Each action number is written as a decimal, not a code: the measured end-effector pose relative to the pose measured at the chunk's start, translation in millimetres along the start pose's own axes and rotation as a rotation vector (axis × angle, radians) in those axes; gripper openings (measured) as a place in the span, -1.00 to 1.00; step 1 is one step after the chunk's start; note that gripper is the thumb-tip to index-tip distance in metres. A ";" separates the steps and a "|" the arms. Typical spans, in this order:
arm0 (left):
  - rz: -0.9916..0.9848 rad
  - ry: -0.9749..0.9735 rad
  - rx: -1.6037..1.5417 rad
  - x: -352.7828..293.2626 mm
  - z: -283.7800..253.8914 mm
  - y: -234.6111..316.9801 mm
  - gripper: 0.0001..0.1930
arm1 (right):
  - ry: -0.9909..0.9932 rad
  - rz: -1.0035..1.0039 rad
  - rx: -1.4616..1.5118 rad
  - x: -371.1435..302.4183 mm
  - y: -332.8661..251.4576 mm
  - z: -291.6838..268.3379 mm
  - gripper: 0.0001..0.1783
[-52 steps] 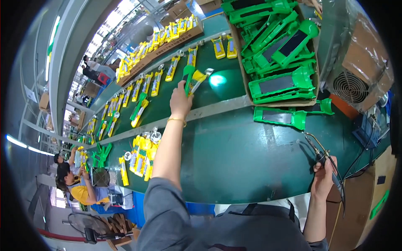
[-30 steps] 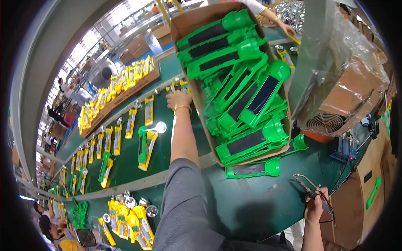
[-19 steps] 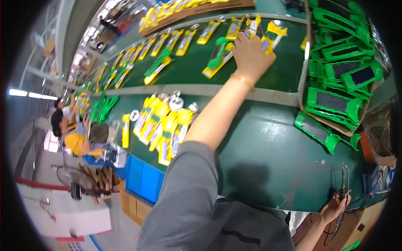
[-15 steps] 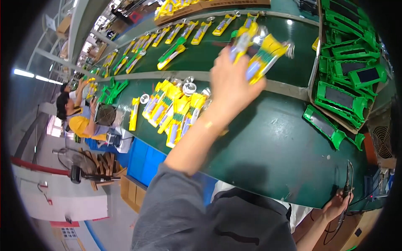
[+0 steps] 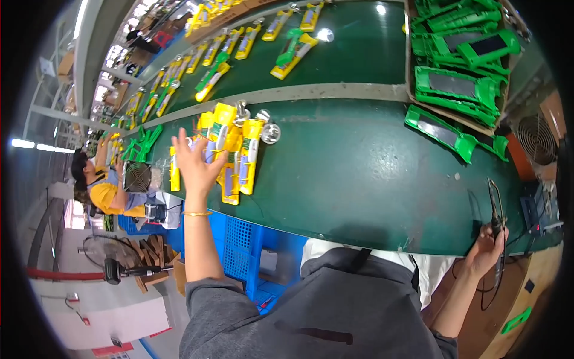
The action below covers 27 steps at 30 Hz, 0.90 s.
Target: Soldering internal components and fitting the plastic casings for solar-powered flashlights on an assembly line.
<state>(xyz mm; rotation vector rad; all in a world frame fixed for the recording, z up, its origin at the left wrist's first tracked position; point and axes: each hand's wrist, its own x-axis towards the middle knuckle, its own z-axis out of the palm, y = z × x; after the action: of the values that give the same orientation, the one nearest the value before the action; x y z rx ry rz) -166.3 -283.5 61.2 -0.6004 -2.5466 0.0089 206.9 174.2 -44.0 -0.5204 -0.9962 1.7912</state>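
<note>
My left hand (image 5: 199, 163) is over the left part of a pile of yellow plastic housings (image 5: 249, 157) on the green bench. Its fingers are spread, and some housings are partly hidden behind it; whether it touches them I cannot tell. The housings carry lilac cylinders, and round silvery heads (image 5: 271, 133) stick out at the pile's far right. A single yellow housing (image 5: 174, 170) lies just left of the hand. At the bench's near right edge, my right hand (image 5: 485, 251) is closed round the handle of a soldering iron (image 5: 495, 209), its tip pointing away from me.
Beyond a grey rail (image 5: 335, 91), yellow housings stand in a row on a green strip. A box of green frames with dark panels (image 5: 448, 84) is at the far right, with a loose green frame (image 5: 439, 131) before it. A person (image 5: 107, 185) works at the left. Blue crates (image 5: 239, 239) stand below the bench.
My left hand has come left and nearer from above the rail to the pile. The two yellow housings it carried are out of it, and its fingers have spread. The right hand still holds the soldering iron.
</note>
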 end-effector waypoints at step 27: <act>0.393 -0.151 -1.076 -67.3 -4.6 304.8 -0.78 | -0.026 0.401 0.215 -44.5 39.9 148.4 -0.83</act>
<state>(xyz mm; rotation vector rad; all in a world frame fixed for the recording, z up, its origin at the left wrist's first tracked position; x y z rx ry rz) 14.0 -37.2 -4.5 -1.5097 -2.3527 -1.2623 97.2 68.3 4.4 -0.5925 -0.7379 2.2361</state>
